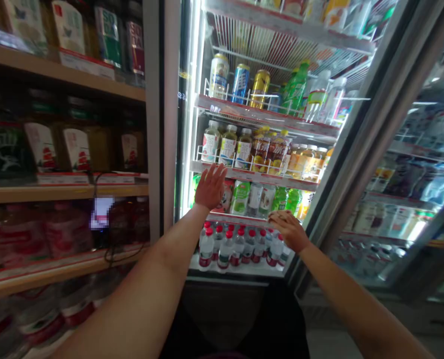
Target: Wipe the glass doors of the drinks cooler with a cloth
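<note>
My left hand (211, 187) is raised in front of the lit drinks cooler, its fingers stretched upward and holding nothing. It overlaps the shelf edge below a row of tea bottles (227, 145) and covers part of the green-labelled bottles' row (240, 197). To the right, my right hand (287, 229) hovers before the lower shelf edge, fingers loosely bent to the left, with no object visible in it. Red-capped water bottles (226, 249) stand on the cooler floor between and below my hands. I cannot tell whether either hand touches anything.
Cans (240, 84) and green bottles (295, 89) stand on a higher wire shelf (266, 110). A metal door frame (360, 144) slants along the right, with another stocked cooler beyond. Wooden shelves (68, 194) of bottles run along the left, with a dangling cable (109, 254).
</note>
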Demonstrator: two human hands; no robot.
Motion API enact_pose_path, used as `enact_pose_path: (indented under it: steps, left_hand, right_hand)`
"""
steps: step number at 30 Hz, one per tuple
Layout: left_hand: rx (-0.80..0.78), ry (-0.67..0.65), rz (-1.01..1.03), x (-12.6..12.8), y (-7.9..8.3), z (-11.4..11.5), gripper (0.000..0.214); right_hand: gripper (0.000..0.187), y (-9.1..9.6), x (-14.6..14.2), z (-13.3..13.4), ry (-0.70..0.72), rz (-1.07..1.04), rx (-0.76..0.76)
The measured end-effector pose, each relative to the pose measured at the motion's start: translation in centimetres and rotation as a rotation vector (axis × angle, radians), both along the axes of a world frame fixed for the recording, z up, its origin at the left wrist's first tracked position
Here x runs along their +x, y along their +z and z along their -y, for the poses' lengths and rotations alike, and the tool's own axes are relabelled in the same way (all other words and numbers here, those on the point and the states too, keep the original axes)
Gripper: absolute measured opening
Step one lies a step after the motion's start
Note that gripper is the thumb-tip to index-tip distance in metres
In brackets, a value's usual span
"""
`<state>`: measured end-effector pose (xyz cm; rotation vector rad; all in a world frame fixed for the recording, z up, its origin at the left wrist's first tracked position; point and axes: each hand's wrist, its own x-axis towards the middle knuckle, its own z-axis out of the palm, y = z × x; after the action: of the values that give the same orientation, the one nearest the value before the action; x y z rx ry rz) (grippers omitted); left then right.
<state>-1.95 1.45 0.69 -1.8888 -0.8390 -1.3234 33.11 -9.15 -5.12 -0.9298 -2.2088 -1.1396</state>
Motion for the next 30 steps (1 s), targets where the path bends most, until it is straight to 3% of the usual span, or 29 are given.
enact_pose_path:
  steps: [3,7,16,24,30]
  left_hand:
    - [-0.001,-0.002,0.001,0.1,0.0,0.0,0.064]
    - [-0.001,0.010,-0.001,0.1,0.0,0.0,0.062]
    - [0.024,0.024,-0.012,0.0,0.0,0.1,0.059]
    - [0.022,-0.011,-0.001,0.1,0.0,0.0,0.056]
    - [0.038,-0.008,0.004,0.1,0.0,-0.1,0.052]
  right_hand:
    - [0.038,0.5,-0.1,0.1,-0.005,0.077,-0.011]
    - [0.043,1.4,-1.5,-0.2,-0.038,-0.029,0.013]
    - [0.049,3.3,-8.4,-1.5,-0.030,0.062,-0.039]
    - [0.038,4.2,-13.8,-2.8,0.009,0.227,-0.107]
    - [0.043,8.8,-15.0,-3.2,0.011,0.163,-0.045]
